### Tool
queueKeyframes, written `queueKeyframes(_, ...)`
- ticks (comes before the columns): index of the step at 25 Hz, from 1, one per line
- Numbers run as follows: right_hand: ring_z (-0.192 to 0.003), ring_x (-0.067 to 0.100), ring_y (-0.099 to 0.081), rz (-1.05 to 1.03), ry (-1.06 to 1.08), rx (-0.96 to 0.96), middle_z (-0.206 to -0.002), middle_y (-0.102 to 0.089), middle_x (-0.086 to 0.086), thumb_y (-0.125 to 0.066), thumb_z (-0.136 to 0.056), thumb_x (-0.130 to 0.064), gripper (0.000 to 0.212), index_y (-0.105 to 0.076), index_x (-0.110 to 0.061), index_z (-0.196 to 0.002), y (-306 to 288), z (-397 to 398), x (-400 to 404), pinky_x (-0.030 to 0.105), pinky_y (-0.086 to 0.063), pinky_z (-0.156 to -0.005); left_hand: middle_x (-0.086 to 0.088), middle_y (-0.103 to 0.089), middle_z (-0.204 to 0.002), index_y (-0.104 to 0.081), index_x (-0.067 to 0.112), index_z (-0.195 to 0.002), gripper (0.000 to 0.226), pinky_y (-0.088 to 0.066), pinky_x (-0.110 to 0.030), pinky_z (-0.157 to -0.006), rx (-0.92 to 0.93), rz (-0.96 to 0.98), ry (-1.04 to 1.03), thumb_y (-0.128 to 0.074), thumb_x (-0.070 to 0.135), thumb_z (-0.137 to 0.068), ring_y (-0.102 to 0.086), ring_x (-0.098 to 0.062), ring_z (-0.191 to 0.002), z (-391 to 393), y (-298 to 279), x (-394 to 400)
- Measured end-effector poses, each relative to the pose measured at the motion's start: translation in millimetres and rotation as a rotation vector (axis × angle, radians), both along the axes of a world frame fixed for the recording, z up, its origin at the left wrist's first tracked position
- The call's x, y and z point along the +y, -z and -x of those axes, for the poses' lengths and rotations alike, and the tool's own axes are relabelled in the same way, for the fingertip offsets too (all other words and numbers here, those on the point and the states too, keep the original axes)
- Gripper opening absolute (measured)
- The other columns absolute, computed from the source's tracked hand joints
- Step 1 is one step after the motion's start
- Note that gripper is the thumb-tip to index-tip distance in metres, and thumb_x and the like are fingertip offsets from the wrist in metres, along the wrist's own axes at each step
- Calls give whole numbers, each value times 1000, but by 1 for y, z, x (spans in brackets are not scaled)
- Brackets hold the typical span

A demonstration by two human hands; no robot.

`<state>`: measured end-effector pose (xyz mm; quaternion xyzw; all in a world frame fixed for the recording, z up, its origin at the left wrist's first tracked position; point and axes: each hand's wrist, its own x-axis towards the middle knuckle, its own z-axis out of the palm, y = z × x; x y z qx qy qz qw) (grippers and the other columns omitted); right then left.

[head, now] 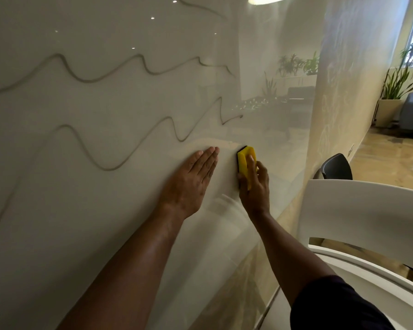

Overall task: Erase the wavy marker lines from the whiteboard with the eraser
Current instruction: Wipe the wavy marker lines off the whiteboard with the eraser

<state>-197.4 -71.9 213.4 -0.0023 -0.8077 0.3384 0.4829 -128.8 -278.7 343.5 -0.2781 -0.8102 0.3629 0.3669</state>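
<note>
Gripping the yellow eraser (244,160) between thumb and curled fingers, the right hand (254,184) presses its dark face against the whiteboard (105,198), just below the right end of the lowest line. That glossy board fills most of the view and bears three wavy marker lines (119,160), all above and to the left of the hands. A white chair (367,215) stands at the lower right beside the board. The left hand (191,182) lies flat on the board, fingers straight and together, just beside the eraser and apart from it.
</note>
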Motion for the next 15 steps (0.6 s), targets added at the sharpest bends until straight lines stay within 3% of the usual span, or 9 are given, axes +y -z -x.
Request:
queueKeyframes(4, -124, 44, -52, 395, 124, -292, -145, -43, 20, -52, -107, -30, 62, -25, -21, -161, -14, 16, 15, 55, -53, -99, -26, 22, -169, 18, -10, -159, 66, 19, -46, -122, 12, 32, 18, -13, 20, -109, 17, -35, -160, 8, 0, 8)
queueKeyframes(8, -120, 46, -54, 4, 77, -53, -143, -45, 27, -61, -104, -24, 61, -35, -9, -157, 7, 1, 4, 51, -56, -92, -24, 20, -171, 16, -7, -161, 64, 18, -45, -122, 10, 21, 23, -14, 25, -114, 15, -34, -160, 12, 1, 14)
queueKeyframes(10, -121, 44, -55, -52, 19, -8, -144, -45, 26, -64, -103, -22, 61, -37, -9, -156, 18, -1, 5, 48, -54, -94, -23, 20, -171, 16, -8, -161, 64, 17, -45, -122, -2, 14, 26, -13, 26, -114, 15, -34, -160, 12, 1, 15)
queueKeyframes(14, -119, 40, -56, 474, 80, -323, -138, -45, 18, -51, -107, -32, 60, -26, -23, -161, 3, 12, 9, 49, -52, -99, -24, 20, -171, 16, -8, -160, 65, 16, -44, -123, -1, 18, 40, -12, 28, -115, 14, -34, -161, 11, 1, 13)
queueKeyframes(15, -115, 40, -57, 500, 111, -351, -135, -47, 19, -50, -107, -33, 60, -26, -22, -161, 3, 10, 6, 48, -52, -98, -24, 20, -171, 16, -8, -160, 65, 16, -44, -124, -4, 22, 40, -12, 28, -114, 15, -33, -161, 10, 1, 13)
